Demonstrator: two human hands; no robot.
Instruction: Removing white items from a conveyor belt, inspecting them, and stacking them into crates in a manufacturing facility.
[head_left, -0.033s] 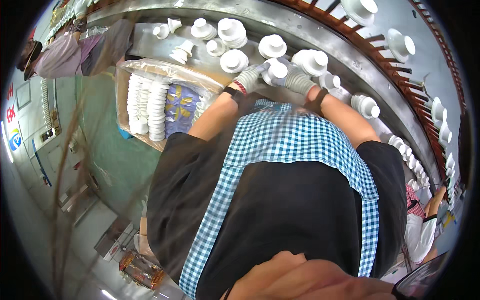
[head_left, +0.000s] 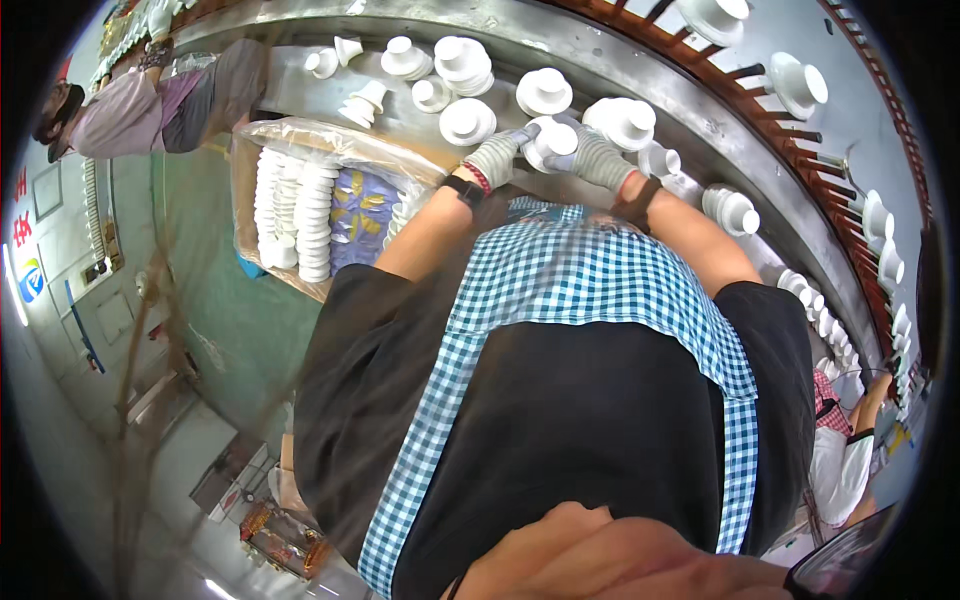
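Between my two gloved hands is a white flared bowl (head_left: 555, 143) with its round foot facing up. My left hand (head_left: 503, 156) has its fingers closed on the left side of the bowl. On the opposite side, my right hand (head_left: 597, 160) grips the rim, and its fingertips are partly hidden. Both gloves are pale knit. Close by on the metal bench stand more white bowls: one (head_left: 468, 122) beside my left hand, another (head_left: 545, 92) just beyond, and a stack (head_left: 622, 122) beside my right hand.
An open carton (head_left: 345, 150) lined with plastic holds rows of nested bowls and blue-yellow padding at my left. A rack with brown pegs (head_left: 745, 72) carries bowls beyond the metal bench (head_left: 375, 22). One co-worker (head_left: 130, 115) stands far left, another (head_left: 840, 450) at right.
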